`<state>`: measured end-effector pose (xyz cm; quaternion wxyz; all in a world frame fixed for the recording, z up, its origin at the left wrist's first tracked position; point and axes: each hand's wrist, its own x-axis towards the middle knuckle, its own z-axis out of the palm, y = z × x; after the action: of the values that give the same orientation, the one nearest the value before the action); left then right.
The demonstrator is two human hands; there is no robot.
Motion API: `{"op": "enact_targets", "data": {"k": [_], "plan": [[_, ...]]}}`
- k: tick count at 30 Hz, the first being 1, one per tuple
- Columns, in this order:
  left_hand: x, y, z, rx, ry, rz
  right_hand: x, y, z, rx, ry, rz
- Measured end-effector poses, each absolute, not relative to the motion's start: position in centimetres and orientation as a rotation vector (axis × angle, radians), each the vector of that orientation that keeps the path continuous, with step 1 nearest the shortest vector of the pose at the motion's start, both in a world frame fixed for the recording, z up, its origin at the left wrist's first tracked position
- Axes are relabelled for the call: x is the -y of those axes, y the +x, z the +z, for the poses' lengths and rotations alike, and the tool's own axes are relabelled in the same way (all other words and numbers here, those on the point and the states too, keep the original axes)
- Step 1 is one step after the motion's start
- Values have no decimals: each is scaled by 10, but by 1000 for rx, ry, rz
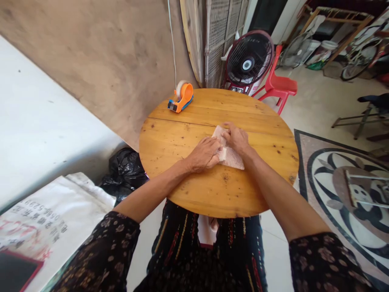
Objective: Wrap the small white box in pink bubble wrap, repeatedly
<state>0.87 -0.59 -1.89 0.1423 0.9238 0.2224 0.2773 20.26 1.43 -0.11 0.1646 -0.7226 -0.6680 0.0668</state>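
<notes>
A pale pinkish packet (234,159), seemingly of bubble wrap, lies at a slant on the round wooden table (170,142). My left hand (204,154) presses on its left side with the fingers curled over the wrap. On its upper right part rests my right hand (237,138), the thumb and fingers bent against the surface. Both hands cover much of the packet, and what is inside it cannot be made out. Further back on the table stands an orange and blue tape dispenser (186,97) with a roll of tape in it.
Behind the table are a dark red fan (249,61) and a red plastic chair (281,83). A black plastic bag (126,170) and a white printed sack (60,215) lie at the left. A wooden board (121,61) leans against the wall.
</notes>
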Motion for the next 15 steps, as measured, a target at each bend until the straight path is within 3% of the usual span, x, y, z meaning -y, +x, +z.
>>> {"op": "enact_targets", "data": {"k": [9, 15], "plan": [[8, 8, -12, -650, 2668, 743, -23, 206, -19, 1749, -1942, 87], [7, 7, -10, -647, 2672, 702, -28, 210, -13, 1738, -1872, 210]]}}
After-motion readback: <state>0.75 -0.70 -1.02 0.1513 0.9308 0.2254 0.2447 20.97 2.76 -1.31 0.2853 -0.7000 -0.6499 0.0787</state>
